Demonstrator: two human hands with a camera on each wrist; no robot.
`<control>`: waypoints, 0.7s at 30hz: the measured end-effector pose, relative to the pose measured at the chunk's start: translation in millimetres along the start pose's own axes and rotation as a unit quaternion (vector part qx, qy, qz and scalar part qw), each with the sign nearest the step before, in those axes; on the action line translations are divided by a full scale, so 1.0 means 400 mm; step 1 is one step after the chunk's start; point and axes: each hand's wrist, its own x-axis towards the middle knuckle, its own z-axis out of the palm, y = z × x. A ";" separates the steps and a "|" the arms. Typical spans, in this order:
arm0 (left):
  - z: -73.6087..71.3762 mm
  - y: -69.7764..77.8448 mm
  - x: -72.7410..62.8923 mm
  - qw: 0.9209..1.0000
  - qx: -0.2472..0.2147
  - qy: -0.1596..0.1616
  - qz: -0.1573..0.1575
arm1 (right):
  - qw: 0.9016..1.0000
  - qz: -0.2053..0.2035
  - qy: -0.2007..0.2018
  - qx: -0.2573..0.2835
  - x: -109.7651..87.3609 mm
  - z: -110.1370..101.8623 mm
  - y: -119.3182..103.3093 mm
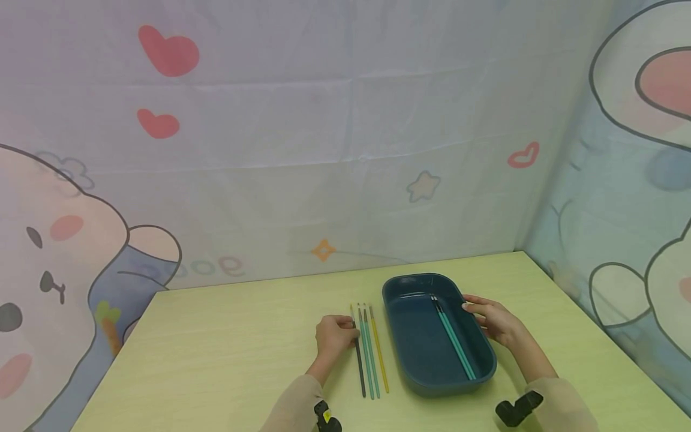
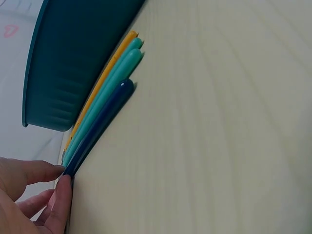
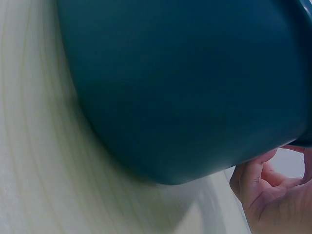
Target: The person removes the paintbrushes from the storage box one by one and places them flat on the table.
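Observation:
A row of slim paintbrushes lies on the table. The dark blue paintbrush [image 1: 360,372] is leftmost, beside two teal paintbrushes [image 1: 369,362] and a yellow paintbrush [image 1: 380,355]. My left hand [image 1: 333,337] pinches the dark blue one between thumb and fingers near its upper part; the left wrist view shows its rounded handle end [image 2: 126,87] pointing away from the fingers. To the right stands a deep blue-green tray [image 1: 417,342], with two teal paintbrushes [image 1: 456,345] lying in it. My right hand [image 1: 498,321] grips the tray's right rim, seen also against its outer wall [image 3: 185,87].
The pale wood-grain table [image 1: 232,348] extends left of the brushes and right of the tray. Behind it hangs a cartoon-printed cloth [image 1: 302,132], and another printed cloth [image 1: 604,228] borders the right side.

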 end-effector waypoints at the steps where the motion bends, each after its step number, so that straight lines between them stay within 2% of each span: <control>1: 0.000 0.000 0.000 1.000 0.002 0.000 0.004 | 1.000 -0.001 0.000 0.000 0.000 0.000 0.000; 21: -0.007 0.007 -0.003 1.000 0.009 0.011 -0.004 | 1.000 0.002 -0.001 -0.011 0.002 -0.002 0.000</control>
